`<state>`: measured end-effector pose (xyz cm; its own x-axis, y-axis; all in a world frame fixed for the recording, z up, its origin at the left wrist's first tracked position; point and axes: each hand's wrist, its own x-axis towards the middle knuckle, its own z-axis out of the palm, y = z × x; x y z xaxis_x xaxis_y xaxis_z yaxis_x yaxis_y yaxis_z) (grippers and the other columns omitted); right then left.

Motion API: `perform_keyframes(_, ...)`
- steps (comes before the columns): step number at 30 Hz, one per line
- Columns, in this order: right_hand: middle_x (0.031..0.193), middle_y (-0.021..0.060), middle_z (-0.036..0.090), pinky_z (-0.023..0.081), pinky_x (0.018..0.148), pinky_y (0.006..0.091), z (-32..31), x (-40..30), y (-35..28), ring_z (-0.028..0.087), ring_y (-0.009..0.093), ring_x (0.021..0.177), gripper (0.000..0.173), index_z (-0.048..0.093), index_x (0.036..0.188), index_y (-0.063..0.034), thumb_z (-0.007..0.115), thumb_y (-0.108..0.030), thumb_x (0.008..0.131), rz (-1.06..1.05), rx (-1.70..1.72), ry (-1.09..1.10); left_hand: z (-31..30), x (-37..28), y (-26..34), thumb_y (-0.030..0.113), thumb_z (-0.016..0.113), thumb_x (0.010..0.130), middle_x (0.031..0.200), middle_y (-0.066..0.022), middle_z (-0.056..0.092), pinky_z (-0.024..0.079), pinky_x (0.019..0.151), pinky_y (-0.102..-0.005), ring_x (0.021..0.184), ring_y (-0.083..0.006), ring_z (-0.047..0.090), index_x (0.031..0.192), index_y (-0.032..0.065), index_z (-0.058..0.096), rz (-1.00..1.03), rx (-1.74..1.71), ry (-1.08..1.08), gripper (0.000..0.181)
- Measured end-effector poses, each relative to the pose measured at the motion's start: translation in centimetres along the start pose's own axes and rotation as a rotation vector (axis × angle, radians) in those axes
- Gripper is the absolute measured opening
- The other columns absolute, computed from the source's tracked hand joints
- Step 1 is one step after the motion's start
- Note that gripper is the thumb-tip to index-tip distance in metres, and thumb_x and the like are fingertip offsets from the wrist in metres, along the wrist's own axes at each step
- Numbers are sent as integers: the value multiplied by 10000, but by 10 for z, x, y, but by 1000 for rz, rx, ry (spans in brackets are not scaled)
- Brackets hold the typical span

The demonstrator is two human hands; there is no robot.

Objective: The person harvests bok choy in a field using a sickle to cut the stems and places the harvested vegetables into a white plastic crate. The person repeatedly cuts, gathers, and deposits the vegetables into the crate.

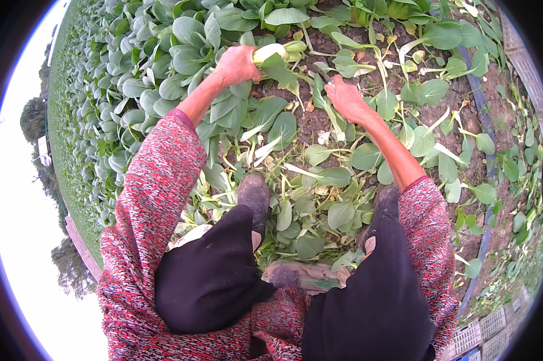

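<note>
My left hand (239, 64) is closed around a leafy green plant like pak choi (271, 53), its pale thick base pointing right, above the soil at the edge of the standing crop. To the right, my right hand (346, 100) grips a small tool, apparently a knife (320, 72), with a dark blade pointing up and left toward the plant. The handle is mostly hidden in my fist. Cut leaves with white stalks (332, 176) lie on the soil below and between my hands.
Dense rows of standing greens (131, 90) fill the left and top. My shoes (253, 194) rest among loose leaves. A dark flat hose (483, 117) runs down the right side. Pale plastic crates (492, 322) stand at the lower right, and more line the upper right edge.
</note>
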<state>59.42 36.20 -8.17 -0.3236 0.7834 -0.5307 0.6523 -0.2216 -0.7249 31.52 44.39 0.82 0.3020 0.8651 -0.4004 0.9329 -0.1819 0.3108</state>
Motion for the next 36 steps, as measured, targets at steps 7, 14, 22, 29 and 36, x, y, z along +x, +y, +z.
perform_keyframes(7,579,31,529,358,322,261,-23,-40,12,466,103,366,247,550,966,-29,646,-251,916,49,477,377,-59,-53,53,137,785,629,932,-91,700,505,852,-320,872,-188,657,1071,0,658,28,-554,-72,480)
perform_keyframes(14,979,65,696,421,425,187,-64,-78,-13,512,31,507,260,644,1105,-41,716,-148,878,-480,1248,526,-54,-96,88,38,820,600,1209,-58,612,422,1023,-340,1133,-184,565,1317,44,512,-9,-1139,-165,781)
perform_keyframes(22,897,55,691,404,411,176,-43,-102,-19,483,32,488,456,594,1166,-18,799,-175,790,-387,1070,197,-22,-119,89,8,835,579,1204,-47,605,417,1019,-330,1126,-174,550,1305,42,508,-66,-1168,-307,796)
perform_keyframes(29,658,-18,607,416,459,196,-49,-107,0,479,30,495,174,655,872,-47,784,-125,787,-192,784,369,-4,-142,82,22,835,572,1227,-61,598,418,1017,-335,1135,-184,547,1332,32,490,-123,-1149,-348,835)
perform_keyframes(36,996,8,648,406,491,184,-40,-125,3,493,38,576,697,497,1353,-78,818,-143,738,-342,973,98,25,-151,92,-3,782,578,1203,-90,619,427,1024,-364,1125,-229,583,1305,22,512,-233,-1484,-390,776)
